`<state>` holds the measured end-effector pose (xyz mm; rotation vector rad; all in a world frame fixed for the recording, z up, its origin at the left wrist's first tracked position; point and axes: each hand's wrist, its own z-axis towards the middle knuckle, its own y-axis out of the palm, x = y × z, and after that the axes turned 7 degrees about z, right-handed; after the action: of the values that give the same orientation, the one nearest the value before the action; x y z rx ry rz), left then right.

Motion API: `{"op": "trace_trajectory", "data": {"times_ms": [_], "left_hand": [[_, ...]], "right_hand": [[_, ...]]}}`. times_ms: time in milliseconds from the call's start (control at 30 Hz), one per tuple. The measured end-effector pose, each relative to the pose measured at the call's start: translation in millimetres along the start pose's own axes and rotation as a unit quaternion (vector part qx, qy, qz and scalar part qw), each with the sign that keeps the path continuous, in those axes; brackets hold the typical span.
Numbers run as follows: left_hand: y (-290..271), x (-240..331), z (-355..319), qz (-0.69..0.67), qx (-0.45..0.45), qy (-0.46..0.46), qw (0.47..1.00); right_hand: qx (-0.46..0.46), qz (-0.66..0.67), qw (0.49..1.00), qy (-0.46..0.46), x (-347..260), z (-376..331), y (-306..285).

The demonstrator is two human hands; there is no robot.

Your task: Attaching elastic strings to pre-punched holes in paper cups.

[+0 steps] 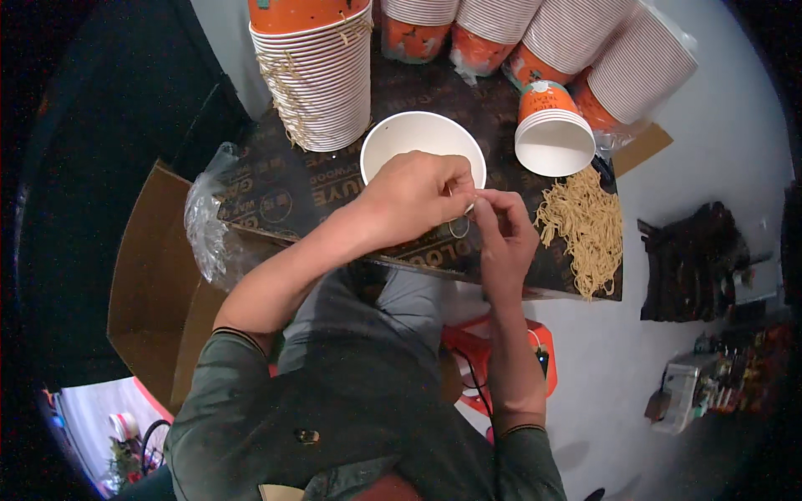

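Note:
In front of my chest, my left hand (411,190) and my right hand (506,230) meet with their fingertips pinched together. Between them is a thin pale cord (452,231), part of which hangs in a small loop; the fingers cover the rest. Just behind my left hand, a white paper bucket (391,138) has its open mouth facing me, its lower edge hidden by that hand. Close to my right hand lies a loose pile of tan cords (589,234) at the right of the dark printed board table (288,196).
A tall stack of paper buckets (322,92), with cords along its side, stands at left. More wrapped stacks (572,37) line the back. Orange buckets (555,138) lie at right. Clear plastic (213,217) and a cardboard box (150,275) sit left; a red stool (547,338) is below.

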<state>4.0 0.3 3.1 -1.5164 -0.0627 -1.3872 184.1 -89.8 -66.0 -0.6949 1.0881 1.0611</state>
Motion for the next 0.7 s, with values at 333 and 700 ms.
{"op": "trace_trajectory", "data": {"times_ms": [333,700], "left_hand": [[22,15,-18,0.206,0.147,0.053,0.966],[32,22,-28,0.258,0.18,0.048,0.948]], "right_hand": [[-0.05,0.056,0.985,0.153,-23,5,-8],[-0.054,0.235,0.944,0.225,-12,1,-8]]}}
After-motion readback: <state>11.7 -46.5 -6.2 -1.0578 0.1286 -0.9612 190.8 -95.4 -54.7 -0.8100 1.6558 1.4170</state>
